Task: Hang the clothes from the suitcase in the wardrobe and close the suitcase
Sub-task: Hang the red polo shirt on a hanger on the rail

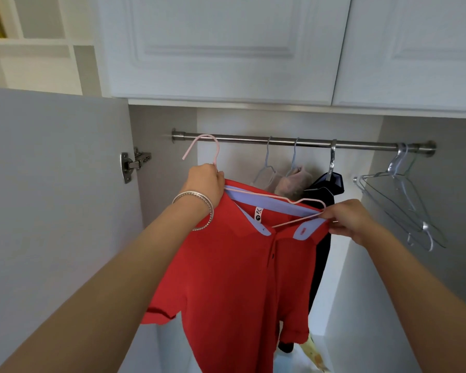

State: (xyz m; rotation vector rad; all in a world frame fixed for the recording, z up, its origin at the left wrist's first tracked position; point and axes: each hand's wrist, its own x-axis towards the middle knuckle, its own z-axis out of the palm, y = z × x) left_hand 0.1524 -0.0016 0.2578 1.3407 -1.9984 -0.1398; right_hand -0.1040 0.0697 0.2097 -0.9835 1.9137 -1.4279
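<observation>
Both arms reach up and forward into the open wardrobe (361, 265), forearms bare, the left one wearing silver bangles (199, 211) at the wrist. The left hand (206, 183) is raised higher, fingers curled round the neck of a pink hanger (253, 193) just under its hook; the hook tip stands at the level of the rail (253, 140), near its left end, and whether it is over the rail cannot be told. The right hand (353, 219) sits lower and to the right, thumb and fingers pinching the collar of a red shirt (234, 278) together with the hanger's right shoulder. The shirt hangs from the hanger between the two hands, tilted down to the right, its blue-lined collar open and the body dropping in front of the wardrobe's interior.

Behind it on the rail hang two pale blue hangers, one carrying a beige garment (293, 181), then a dark garment (323, 189) on a metal hook. Further right, near the rail's end, a bunch of bare wire hangers (398, 200) hangs well apart from the shirt. The left door (51, 184) stands open; closed upper doors (221, 47) lie above.
</observation>
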